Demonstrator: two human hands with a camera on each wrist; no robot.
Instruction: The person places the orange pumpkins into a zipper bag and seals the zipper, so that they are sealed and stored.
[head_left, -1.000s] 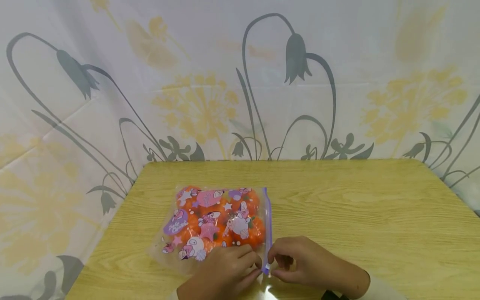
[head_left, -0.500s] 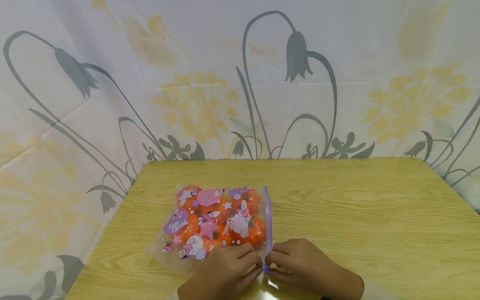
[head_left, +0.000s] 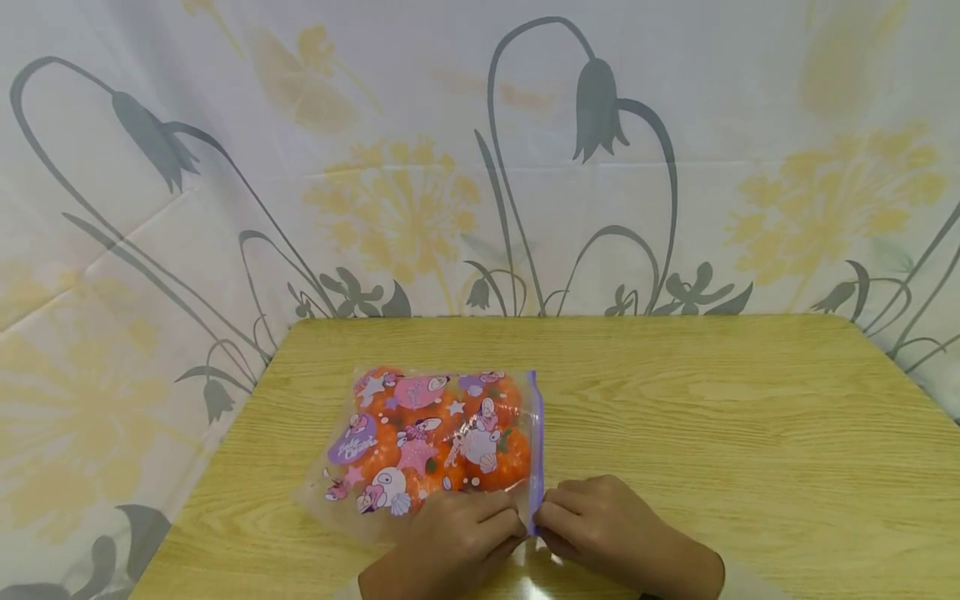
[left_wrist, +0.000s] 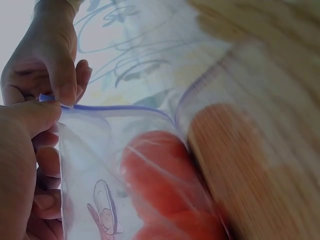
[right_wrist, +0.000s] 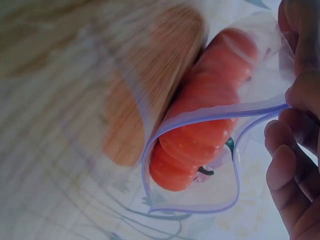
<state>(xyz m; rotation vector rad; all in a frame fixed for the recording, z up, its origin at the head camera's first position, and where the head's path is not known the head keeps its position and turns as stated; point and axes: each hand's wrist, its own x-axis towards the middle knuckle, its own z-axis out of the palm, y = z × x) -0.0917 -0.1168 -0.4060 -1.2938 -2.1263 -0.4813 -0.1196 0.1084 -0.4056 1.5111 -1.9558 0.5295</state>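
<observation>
A clear zip bag (head_left: 420,446) printed with pink and purple cartoon figures lies flat on the table, several round, ribbed orange things with green stems (right_wrist: 200,135) inside it. Its purple zip strip (head_left: 537,450) runs along the right side, and the mouth gapes in the right wrist view. At the strip's near end my left hand (head_left: 457,537) pinches the bag's corner between thumb and fingers. Just right of it my right hand (head_left: 611,533) pinches the end of the strip. The fingertips of both hands almost meet there; whatever lies under them is hidden.
A wood-grain table (head_left: 720,400) spreads right of the bag and behind it. Beyond its back edge hangs a pale cloth (head_left: 480,167) with grey and yellow flowers, which also covers the left side.
My right hand has closed in on the strip's near end, its fingers drawn tighter, and now covers the small white slider seen earlier. The left hand and the bag have barely moved.
</observation>
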